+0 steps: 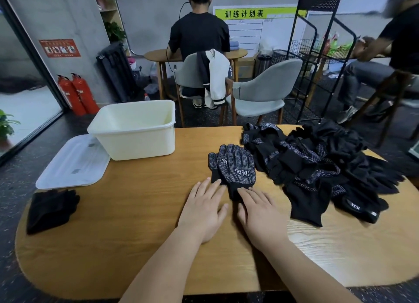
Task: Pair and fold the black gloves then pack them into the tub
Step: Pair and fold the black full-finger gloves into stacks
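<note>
So the pair of gloves (233, 166) lies flat in the middle of the counter (140, 223), one glove stacked on the other, dotted palm up, fingers pointing away from the person. Both hands sit at the near cuff end. The left hand (205, 208) has its fingertips on the lower left edge, and the right hand (257, 214) is laid over the cuff. The grip on both is spread flat, fingers straight, pinching nothing, just pressing.

What I'd worry about: the two gloves aren't squared up. The lower one pokes out to the left, so a fold made like this would probably come out lopsided and spring open. This knit looks floppy, so lifting the cuff with only one side pinched could drag the top glove off its partner.

Second thing, the big pile (317, 164) of loose gloves sits just beside the pair on the right, nearly touching. A sloppy sweep of the right hand could snag a stray and muddle the pairing.

The tub (136, 139) is at the far left of the counter and looks empty. Its lid (72, 164) lies beside it, well apart from the pair. Carrying a loose fold that far could let it unroll. There's also a dark bundle (51, 208) at the left edge, and I can't tell whether it's folded gloves.
</note>
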`<state>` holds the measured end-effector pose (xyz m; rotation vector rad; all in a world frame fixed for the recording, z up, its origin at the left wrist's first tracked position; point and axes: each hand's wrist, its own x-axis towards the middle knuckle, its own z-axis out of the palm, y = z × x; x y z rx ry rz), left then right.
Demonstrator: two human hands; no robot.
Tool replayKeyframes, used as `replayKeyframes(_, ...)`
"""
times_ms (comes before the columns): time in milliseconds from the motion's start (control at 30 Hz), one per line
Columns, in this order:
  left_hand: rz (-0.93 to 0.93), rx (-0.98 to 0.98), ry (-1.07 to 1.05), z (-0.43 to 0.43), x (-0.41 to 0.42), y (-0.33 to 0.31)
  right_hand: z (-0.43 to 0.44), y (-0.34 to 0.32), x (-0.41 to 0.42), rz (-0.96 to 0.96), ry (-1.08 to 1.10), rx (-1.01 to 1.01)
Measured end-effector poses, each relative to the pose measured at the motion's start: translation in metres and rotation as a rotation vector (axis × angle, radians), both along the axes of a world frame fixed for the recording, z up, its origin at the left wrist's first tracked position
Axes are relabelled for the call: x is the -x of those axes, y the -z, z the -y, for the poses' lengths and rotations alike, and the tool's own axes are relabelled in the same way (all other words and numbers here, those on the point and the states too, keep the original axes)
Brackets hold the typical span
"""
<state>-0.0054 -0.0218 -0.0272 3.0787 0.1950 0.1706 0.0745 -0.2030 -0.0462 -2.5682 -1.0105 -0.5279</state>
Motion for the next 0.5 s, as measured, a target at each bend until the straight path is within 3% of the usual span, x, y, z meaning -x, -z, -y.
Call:
replayKeyframes(200, -0.013, 0.024, -0.038, -0.002, -0.004, 0.003, 0.014, -0.007, 0.018, 0.126, 0.128, -0.068)
replayKeyframes(500, 0.025, 0.020, -0.061, -0.001, -0.005, 0.003, 0.019, -0.004, 0.028, 0.056, 0.080, -0.071)
